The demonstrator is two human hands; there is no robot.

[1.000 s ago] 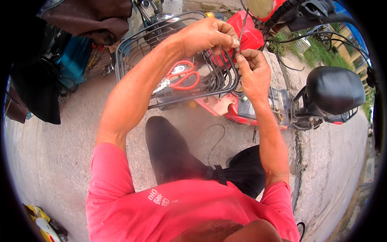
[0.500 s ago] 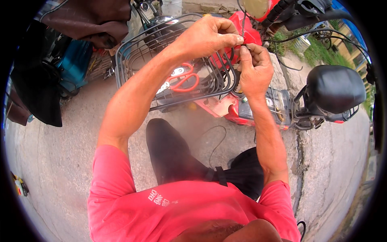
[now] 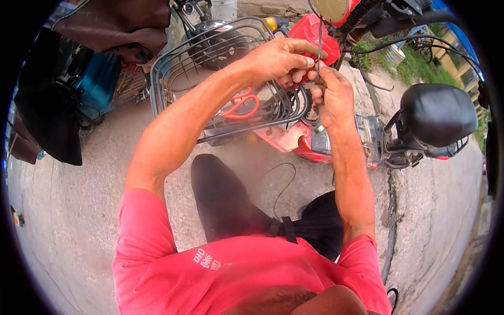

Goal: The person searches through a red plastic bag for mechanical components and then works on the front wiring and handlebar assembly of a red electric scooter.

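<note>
A downward view over a person in a pink shirt (image 3: 210, 278) is given, both bare forearms reaching up toward twelve o'clock. At nine o'clock, dark cloth (image 3: 50, 126) is hung beside a teal box-shaped object (image 3: 97, 86). A small white printed mark is seen on the shirt's chest, near six o'clock. At eleven o'clock, a grey wire basket (image 3: 178, 68) is mounted on the front of a red scooter (image 3: 307, 139); red-handled scissors (image 3: 239, 105) are lain inside it. Just above the basket's right rim, the left hand (image 3: 275, 60) is curled, its fingers pressed together and pinched on a thin dark cable (image 3: 319, 39) that is run upward out of them. Touching it at one o'clock, the right hand (image 3: 333, 97) is closed, thumb and forefinger pinched on the same cable's lower end. A black scooter seat (image 3: 438, 115) is seen at three o'clock, over grey concrete ground (image 3: 68, 210).
</note>
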